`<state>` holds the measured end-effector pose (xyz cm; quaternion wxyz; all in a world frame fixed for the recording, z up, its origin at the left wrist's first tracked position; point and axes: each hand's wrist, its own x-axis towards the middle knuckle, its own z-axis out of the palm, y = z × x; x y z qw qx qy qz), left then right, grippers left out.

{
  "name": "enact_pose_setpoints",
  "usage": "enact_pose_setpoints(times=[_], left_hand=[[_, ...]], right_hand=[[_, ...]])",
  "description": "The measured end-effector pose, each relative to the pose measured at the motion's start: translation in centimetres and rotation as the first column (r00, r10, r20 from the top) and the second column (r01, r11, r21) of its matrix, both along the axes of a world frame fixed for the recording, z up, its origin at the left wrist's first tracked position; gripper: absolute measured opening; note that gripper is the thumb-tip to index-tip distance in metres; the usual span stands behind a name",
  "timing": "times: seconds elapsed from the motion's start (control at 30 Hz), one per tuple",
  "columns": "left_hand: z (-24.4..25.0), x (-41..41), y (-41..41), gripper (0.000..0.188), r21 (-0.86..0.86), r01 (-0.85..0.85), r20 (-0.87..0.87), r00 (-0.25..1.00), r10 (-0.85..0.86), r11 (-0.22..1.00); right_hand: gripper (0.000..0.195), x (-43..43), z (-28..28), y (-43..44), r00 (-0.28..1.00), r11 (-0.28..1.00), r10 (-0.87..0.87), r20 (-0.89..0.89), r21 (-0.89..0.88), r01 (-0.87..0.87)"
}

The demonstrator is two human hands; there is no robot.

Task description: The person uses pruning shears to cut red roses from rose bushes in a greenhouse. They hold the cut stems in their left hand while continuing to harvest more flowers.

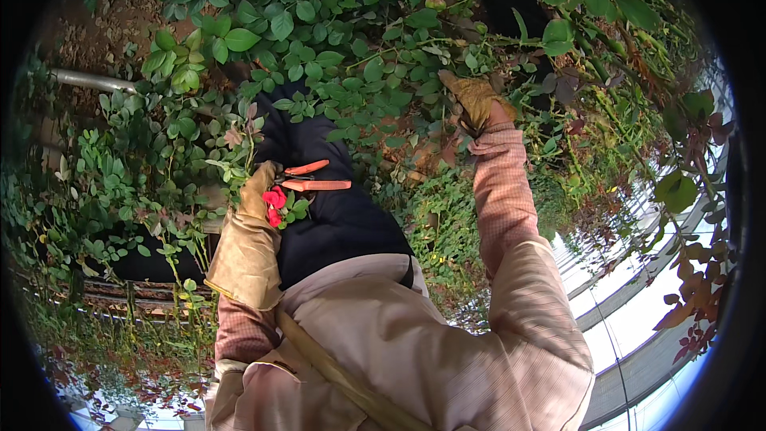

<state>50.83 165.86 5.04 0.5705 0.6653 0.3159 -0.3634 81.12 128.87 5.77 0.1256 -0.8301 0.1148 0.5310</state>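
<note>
A long leather gauntlet covers my left hand (257, 194), which is closed around the blade end of pruning shears (316, 185). Their orange-red handles stick out to the right, spread apart, in front of my dark trousers (335, 215). Small red blooms (274, 197) with a few green leaves show beside the same hand. A leafy stem (245, 146) rises at its upper edge; whether the hand grips it is unclear. On the other side my right hand (476, 99), in a worn yellowish glove, reaches into the rose foliage (383, 72). Its fingers are partly hidden, so any grip on a stem cannot be made out.
Rose bushes (114, 173) crowd the left side, with a metal pipe (93, 79) among them. Long leafy canes (598, 66) arch in from the upper right, near my right arm. Brown soil (114, 18) shows at upper left. A strap (341, 371) crosses my chest.
</note>
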Motion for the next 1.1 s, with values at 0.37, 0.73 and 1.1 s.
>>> enact_pose_setpoints(times=[0.37, 0.73, 1.1], left_hand=[[-0.1, 0.7, -0.8, 0.015, -0.071, -0.237, -0.263, 0.941, 0.211, 0.969], [2.8, 4.3, 0.2, 0.012, -0.017, -0.294, -0.371, 0.89, 0.267, 0.956], [1.4, 3.8, -0.6, 0.023, -0.009, -0.797, -0.639, 0.469, 0.61, 0.604]], right_hand=[[0.04, 0.8, -8.3, 6.1, 0.704, 0.712, -0.646, 0.296, 0.566, 0.416], [0.043, -1.0, -4.1, -3.6, 0.945, 0.95, 0.309, 0.104, -0.091, -0.3], [0.035, 1.4, 14.7, 0.1, 0.689, 0.607, -0.714, 0.124, 0.599, 0.522]])
